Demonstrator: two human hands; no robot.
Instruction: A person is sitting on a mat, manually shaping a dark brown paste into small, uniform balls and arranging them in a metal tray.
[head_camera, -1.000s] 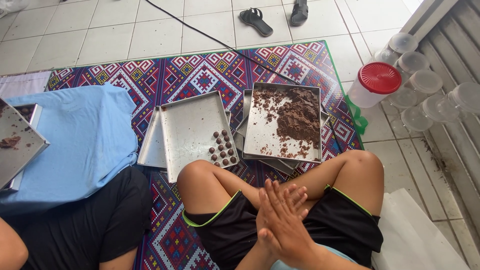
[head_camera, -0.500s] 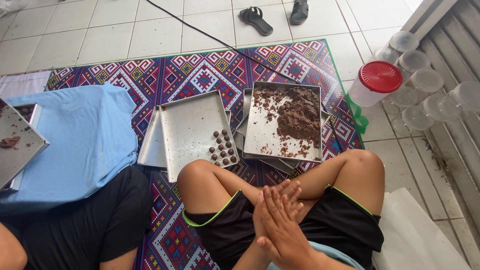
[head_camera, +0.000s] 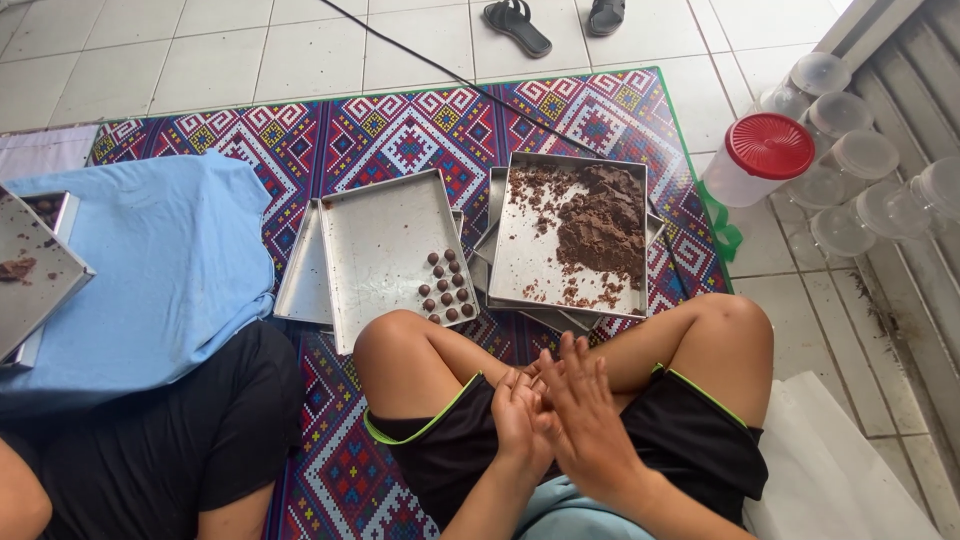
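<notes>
- Dough balls (head_camera: 446, 288) – small, round and brown – are seen in a cluster at the near right corner of a flat metal tray (head_camera: 380, 230), just beyond the knees; none is seen in the hands.
- Fingers of the right hand (head_camera: 570, 365) are stretched out straight and laid across the fingers of the left (head_camera: 510, 385), which are likewise extended, not clenched.
- The right hand (head_camera: 590, 420) is pressed palm to palm over the left hand (head_camera: 518, 420); whether a piece of dough is held between the palms cannot be told, as the gap is hidden.
- The step is judged to be rolling between the palms – a flat, crossed press fits that. The next move would call for the palms to be parted gently and for a reach forward to the tray.
- Both forearms are drawn in from below, and the hands are held low over the lap, between the folded legs.
- Loose brown dough (head_camera: 600, 225) is heaped in a second tray (head_camera: 520, 250), just right of the first, with more trays stacked beneath.
- Both trays are set on a patterned mat (head_camera: 400, 130).
- A blue cloth (head_camera: 170, 260) is spread at the left, where another person in black (head_camera: 180, 440) is seated; a red-lidded jar (head_camera: 765, 155) and clear jars (head_camera: 850, 170) are stood at the right.
</notes>
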